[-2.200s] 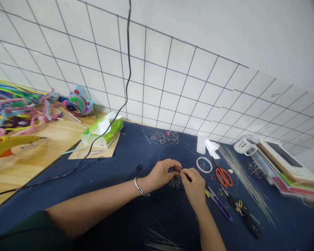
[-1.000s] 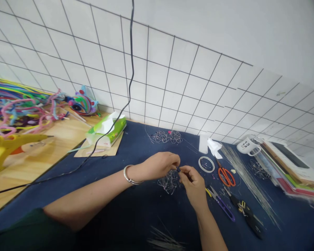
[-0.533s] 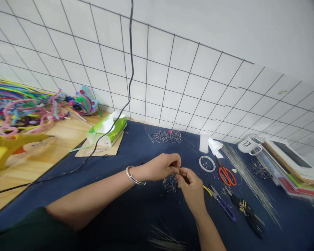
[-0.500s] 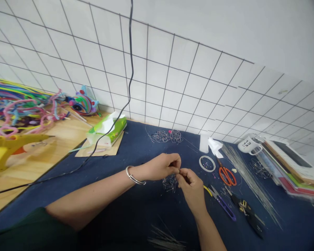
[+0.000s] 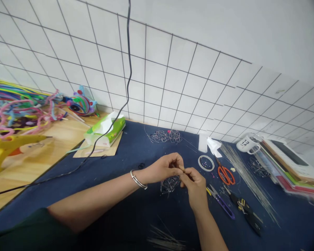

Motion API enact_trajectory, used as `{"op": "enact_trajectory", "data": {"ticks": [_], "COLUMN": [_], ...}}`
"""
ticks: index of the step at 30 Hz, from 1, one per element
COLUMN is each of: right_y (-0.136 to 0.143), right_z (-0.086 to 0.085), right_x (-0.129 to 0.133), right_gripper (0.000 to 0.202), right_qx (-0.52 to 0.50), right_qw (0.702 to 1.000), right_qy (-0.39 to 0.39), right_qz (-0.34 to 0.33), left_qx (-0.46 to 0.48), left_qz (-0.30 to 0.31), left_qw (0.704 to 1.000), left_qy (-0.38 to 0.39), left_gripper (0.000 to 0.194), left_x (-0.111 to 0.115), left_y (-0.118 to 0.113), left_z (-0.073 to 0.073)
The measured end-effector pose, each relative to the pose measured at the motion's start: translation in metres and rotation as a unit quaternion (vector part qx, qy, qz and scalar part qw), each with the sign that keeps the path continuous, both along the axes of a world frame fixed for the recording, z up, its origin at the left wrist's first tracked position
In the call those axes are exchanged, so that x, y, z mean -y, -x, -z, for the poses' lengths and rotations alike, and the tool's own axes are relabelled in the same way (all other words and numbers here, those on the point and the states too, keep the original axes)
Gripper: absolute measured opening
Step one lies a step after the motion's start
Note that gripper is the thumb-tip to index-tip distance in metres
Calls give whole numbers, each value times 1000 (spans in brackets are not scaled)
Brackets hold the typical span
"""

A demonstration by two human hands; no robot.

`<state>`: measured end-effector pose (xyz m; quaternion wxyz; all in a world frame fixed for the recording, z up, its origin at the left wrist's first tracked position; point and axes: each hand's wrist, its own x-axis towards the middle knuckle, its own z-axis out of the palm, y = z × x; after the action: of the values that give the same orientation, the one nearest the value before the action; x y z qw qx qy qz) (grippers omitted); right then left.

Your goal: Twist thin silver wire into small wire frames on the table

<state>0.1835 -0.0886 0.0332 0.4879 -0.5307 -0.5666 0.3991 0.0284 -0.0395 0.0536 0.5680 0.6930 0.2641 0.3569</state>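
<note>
A tangled bundle of thin wire (image 5: 169,185) hangs just below my fingers over the dark blue cloth. My left hand (image 5: 166,168), with a silver bangle at the wrist, pinches at the bundle's upper edge. Touching it from the right, my right hand (image 5: 195,183) also has thumb and finger pressed together there. Both hands seem to grip the wire bundle, though the exact spot between the fingertips is too small to make out.
Orange-handled scissors (image 5: 226,175), purple snips (image 5: 225,206), black pliers (image 5: 248,216), a round dish (image 5: 206,163) and long loose wires (image 5: 251,181) lie right. Wire shapes (image 5: 161,136) lie behind. Left are a tissue pack (image 5: 104,130), yellow glue gun (image 5: 5,150) and cable (image 5: 128,69).
Both hands have shifted slightly to the right, with the left one turned a little. The wire bundle shows more below the left fingers. The whole view has moved slightly.
</note>
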Motion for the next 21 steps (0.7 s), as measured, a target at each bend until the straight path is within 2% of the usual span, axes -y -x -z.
{"op": "enact_trajectory", "data": {"ticks": [3,7,9,12,15,21], "right_y": [-1,-1,-1,-2,-3,-2], "right_z": [6,10,9,7,4,0], "right_x": [-4,-5,-4,0,3,4], "right_gripper": [13,12,11,10,10,10], "right_qx": [-69,-87,-63,32,99,42], "right_qw": [997,996,997,995,985,996], "right_qy": [-12,-26,-39,-92,-143,-80], "right_qz": [12,8,15,24,23,12], "left_qx": [-8,-16,-15,-22,-13,2], "left_qz": [15,35,48,72,66,29], "left_qw": [1000,998,997,994,992,995], "left_qy": [17,49,65,84,107,100], "left_gripper": [16,16,17,16,16,18], "left_x": [-5,-9,-10,-10,-9,-1], "left_y": [0,3,4,4,4,-1], "left_z": [6,9,9,9,10,12]}}
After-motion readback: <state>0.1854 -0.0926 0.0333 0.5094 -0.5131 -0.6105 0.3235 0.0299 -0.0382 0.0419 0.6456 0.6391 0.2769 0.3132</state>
